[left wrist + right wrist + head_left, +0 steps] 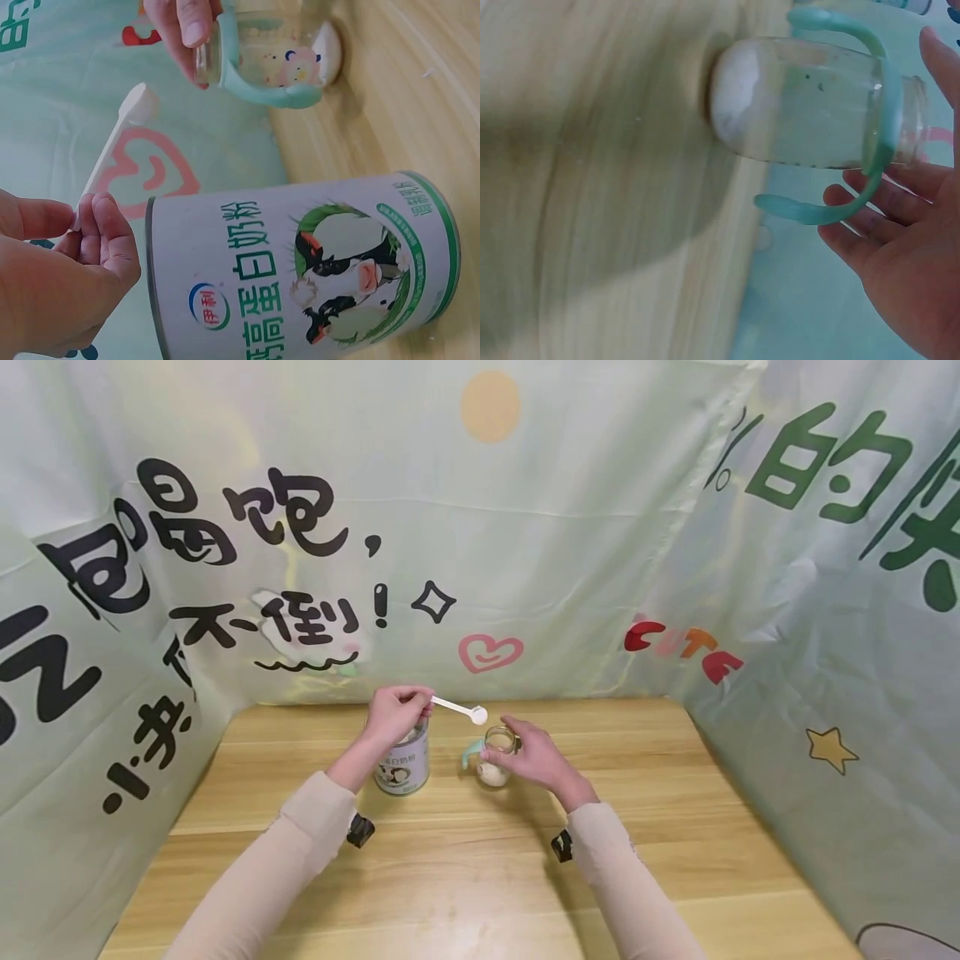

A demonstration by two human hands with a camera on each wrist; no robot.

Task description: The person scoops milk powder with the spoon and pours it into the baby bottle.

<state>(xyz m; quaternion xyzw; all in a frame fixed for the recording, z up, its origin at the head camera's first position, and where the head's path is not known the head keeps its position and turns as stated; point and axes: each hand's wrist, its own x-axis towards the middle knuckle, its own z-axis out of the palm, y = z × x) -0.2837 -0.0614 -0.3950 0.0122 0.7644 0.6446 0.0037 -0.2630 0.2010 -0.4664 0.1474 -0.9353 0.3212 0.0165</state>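
My left hand (393, 717) pinches the thin handle end of a white scoop (459, 707) between thumb and fingers. The scoop's bowl (139, 105) points right and holds white powder. Below that hand stands a milk powder can (300, 270) with a cow picture on its label. To the right, a clear baby bottle (817, 101) with two mint-green handles stands uncapped on the table, white powder at its bottom. My right hand (536, 757) holds the bottle around its neck, thumb on the near side. The scoop's bowl is just left of and above the bottle's mouth (500, 740).
The wooden table (465, 877) carries the can and the bottle near its back edge. Printed cloth walls (570, 568) stand behind and at both sides. A black wrist camera mount (361, 831) sits under the left sleeve, another (562, 845) by the right.
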